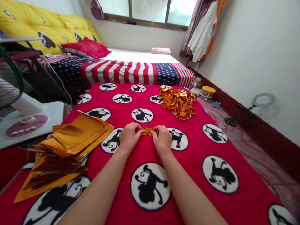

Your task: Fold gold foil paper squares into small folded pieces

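Both grips are clamped on the small gold foil piece (147, 131): the left hand (130, 136) pinches its left end between thumb and fingers, and the right hand (162, 137) pinches its right end the same way. The piece sits between the two hands, its pleated middle showing. The step in hand looks like shaping or folding this one piece; from here the next move seems to call for even, light pressure at both ends, so that the thin foil neither tears nor skews. The fingertips cover the ends, so how the folds close there is hard to tell.

Both hands are palm inward with fingers curled, mirroring each other, and the bare forearms slant out from the near side of the foil piece, low over the red patterned cloth (189, 175) on the tabletop.

Beyond the foil piece and to its right lies a heap of folded gold shapes (178, 100). To its left, and reaching nearer the person, flat gold sheets (75, 134) lie in an uneven stack. Well beyond it stands a bed (122, 72) with a striped cover.
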A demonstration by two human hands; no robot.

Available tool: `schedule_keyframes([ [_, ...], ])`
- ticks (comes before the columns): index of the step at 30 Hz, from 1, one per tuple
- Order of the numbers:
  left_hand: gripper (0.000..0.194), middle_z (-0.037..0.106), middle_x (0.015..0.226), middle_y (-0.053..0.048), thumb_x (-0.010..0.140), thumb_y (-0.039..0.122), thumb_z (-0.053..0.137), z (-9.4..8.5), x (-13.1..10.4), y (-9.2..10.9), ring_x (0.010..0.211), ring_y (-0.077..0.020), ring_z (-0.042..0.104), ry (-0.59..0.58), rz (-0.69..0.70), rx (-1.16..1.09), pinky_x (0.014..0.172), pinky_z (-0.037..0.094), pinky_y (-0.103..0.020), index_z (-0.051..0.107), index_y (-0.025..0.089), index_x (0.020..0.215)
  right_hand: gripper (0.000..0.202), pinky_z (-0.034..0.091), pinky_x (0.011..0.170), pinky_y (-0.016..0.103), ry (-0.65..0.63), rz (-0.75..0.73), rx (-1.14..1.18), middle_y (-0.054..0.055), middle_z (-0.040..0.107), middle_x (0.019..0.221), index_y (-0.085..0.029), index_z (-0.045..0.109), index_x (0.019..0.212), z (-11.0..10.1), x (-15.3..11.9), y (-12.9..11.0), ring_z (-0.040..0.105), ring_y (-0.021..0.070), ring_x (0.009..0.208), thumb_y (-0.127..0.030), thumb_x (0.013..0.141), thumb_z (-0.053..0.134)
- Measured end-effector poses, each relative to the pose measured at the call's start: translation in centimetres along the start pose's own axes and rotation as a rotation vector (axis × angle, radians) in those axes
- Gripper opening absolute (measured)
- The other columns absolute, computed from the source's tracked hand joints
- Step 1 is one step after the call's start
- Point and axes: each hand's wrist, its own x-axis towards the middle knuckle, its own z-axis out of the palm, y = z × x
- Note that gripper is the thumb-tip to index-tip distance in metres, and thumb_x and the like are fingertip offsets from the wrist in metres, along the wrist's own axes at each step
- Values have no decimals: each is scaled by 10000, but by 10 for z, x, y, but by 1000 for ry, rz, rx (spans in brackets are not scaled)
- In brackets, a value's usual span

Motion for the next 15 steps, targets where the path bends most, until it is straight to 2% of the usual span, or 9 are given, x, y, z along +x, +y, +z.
schedule_keyframes([
  [5, 152, 672, 727, 6, 817, 355, 629, 1, -1, -6, 666, -137, 593, 3, -27, -309, 615, 407, -239, 637, 206, 791, 150, 409, 717, 265, 22, -18, 291, -6, 707, 885, -260, 707, 918, 4, -1, 9, 602, 162, 807, -348, 862, 599],
  [8, 176, 669, 703, 7, 796, 363, 652, 4, 1, -10, 642, -131, 594, 40, -12, -458, 607, 426, -231, 637, 190, 770, 177, 434, 724, 272, 13, -13, 470, -2, 725, 845, -251, 728, 887, 9, 1, 13, 609, 171, 779, -372, 845, 606],
  [11, 193, 712, 758, -20, 779, 358, 676, 7, 2, -14, 684, -154, 640, 26, -11, -575, 638, 469, -245, 692, 179, 851, 158, 452, 720, 284, 22, -17, 608, 13, 727, 797, -227, 736, 822, 12, 4, 16, 612, 181, 750, -350, 808, 639],
  [15, 233, 757, 863, -63, 771, 355, 692, 6, 0, -13, 801, -197, 687, 2, 6, -638, 751, 508, -282, 753, 175, 908, 161, 452, 696, 285, 7, -11, 667, 24, 722, 787, -216, 737, 799, 11, 5, 17, 607, 184, 739, -344, 796, 640],
])
